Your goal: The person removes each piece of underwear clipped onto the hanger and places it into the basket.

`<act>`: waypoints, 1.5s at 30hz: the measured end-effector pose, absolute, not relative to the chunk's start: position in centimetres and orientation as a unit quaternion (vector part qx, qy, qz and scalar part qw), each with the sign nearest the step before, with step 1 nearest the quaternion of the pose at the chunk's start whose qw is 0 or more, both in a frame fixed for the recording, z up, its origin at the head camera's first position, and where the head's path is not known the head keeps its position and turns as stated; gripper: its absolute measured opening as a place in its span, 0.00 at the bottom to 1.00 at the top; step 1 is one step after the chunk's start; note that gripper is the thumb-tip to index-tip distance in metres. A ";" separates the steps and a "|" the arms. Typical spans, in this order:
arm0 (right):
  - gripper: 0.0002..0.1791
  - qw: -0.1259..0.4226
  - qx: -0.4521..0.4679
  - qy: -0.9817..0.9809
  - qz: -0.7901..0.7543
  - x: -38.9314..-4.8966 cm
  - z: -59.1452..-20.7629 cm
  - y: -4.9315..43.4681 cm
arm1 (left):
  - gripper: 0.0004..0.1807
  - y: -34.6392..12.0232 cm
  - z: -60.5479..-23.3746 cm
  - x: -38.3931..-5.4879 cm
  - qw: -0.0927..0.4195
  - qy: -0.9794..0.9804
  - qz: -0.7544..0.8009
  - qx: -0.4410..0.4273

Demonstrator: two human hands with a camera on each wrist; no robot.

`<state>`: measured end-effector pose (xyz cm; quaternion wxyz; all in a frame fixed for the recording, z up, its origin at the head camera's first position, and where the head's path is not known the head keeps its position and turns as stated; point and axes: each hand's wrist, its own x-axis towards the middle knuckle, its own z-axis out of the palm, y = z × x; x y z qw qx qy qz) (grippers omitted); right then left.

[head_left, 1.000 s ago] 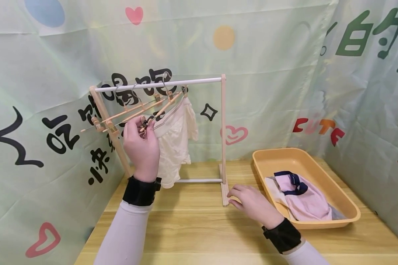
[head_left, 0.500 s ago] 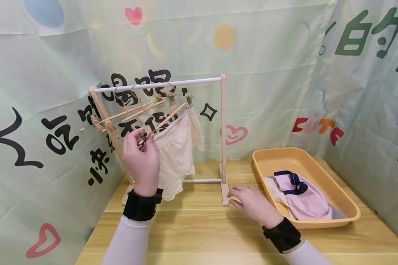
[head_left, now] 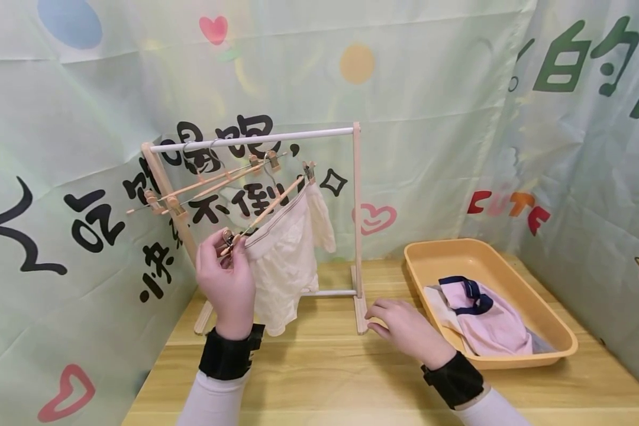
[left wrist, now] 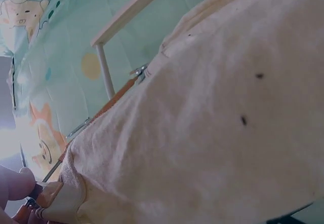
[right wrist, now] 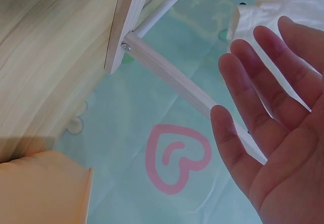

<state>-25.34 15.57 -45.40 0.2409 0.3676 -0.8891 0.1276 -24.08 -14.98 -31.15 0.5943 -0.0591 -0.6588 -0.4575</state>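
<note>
In the head view my left hand (head_left: 226, 290) pinches the near end of a wooden clip hanger (head_left: 273, 205), at its clip. Cream shorts (head_left: 282, 260) hang tilted from the hanger's two clips. The hanger's metal hook (head_left: 268, 165) stands below the rack's white top bar (head_left: 298, 135), apart from it. In the left wrist view the thumb (left wrist: 20, 183) presses at the clip (left wrist: 49, 193), and the cloth fills most of the picture. My right hand (head_left: 407, 331) holds nothing. It hovers near the rack's right foot (head_left: 361, 316), fingers extended in the right wrist view.
Two more clip hangers (head_left: 213, 184) hang at the left of the rack's bar. On the wooden table (head_left: 319, 378), to the right, stands a yellow tray (head_left: 559, 322). A pink garment with navy trim (head_left: 492, 325) and other cloth lie in it. Printed curtains enclose the table.
My left hand has lowered the hanger and shorts toward me. The hook, on the bar at first, has come off and now sits below it. The right hand has stayed in place.
</note>
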 end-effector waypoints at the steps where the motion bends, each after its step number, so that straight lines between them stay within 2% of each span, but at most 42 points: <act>1: 0.07 0.241 0.367 -0.889 0.129 -25.3 -45.4 15.6 | 0.16 -15.0 -31.4 -24.1 0.592 -0.661 -0.458 -0.059; 33: 0.06 0.242 0.359 -0.893 0.122 -25.5 -45.8 15.6 | 0.15 -15.1 -38.5 -24.3 0.530 -0.691 -0.490 -0.040; 45: 0.08 0.245 0.358 -0.893 0.121 -25.6 -45.8 15.7 | 0.15 -14.9 -38.6 -24.1 0.502 -0.710 -0.491 -0.054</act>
